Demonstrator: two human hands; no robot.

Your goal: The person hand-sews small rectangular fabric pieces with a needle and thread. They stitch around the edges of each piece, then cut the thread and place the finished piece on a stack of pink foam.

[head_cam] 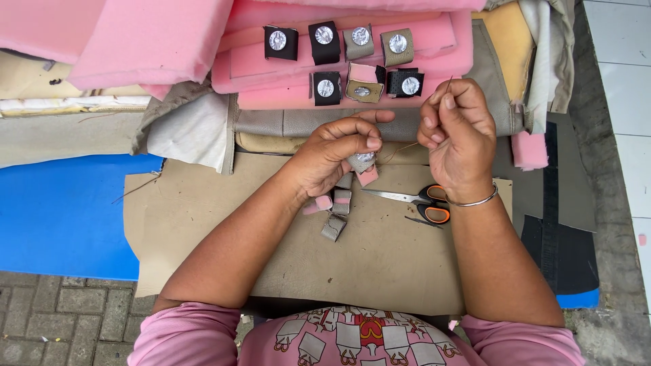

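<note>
An upholstery or sewing workshop set up outdoors at ground level. Slabs of pink foam (149,41) are stacked at the far edge, with small fabric-and-foam swatches (342,64) laid out in rows on them. A sheet of tan leatherette (380,251) serves as work surface, orange-handled scissors (424,202) on it, over grey paving bricks (61,318) and pale tiles (620,88).

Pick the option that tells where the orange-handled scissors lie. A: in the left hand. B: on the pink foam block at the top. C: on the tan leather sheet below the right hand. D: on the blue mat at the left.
C: the orange-handled scissors lie flat on the tan leather sheet, just below the right hand, touched by neither hand.
</note>
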